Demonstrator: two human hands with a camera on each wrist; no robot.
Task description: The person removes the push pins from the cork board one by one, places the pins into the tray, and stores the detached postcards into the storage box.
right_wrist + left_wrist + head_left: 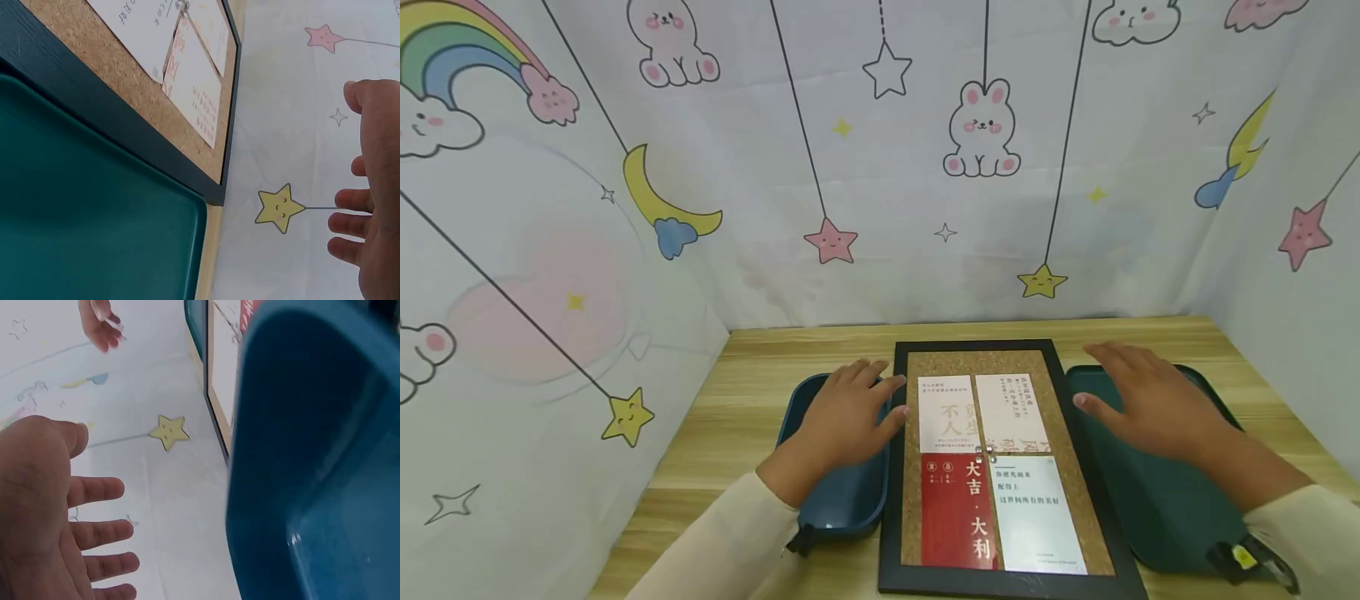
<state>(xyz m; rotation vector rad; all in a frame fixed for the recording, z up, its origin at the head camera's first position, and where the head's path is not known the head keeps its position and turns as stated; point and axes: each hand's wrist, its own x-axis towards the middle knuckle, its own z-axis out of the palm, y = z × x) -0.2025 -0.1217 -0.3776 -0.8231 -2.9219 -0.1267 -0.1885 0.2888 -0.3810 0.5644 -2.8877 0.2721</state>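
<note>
L hand (850,421) & R hand (1157,407) spread nr 2 trays (1183,508), 1 corkboard (977,362) w/ 4 cards (1037,521).

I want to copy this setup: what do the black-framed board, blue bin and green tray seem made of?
Board: apparently cork, by its speckled brown grain. Its black frame looks matte; wood or plastic, I can't tell. Blue bin: probably plastic, smooth and glossy, with small highlights inside. Green tray: likely plastic, smooth with a soft sheen.
</note>
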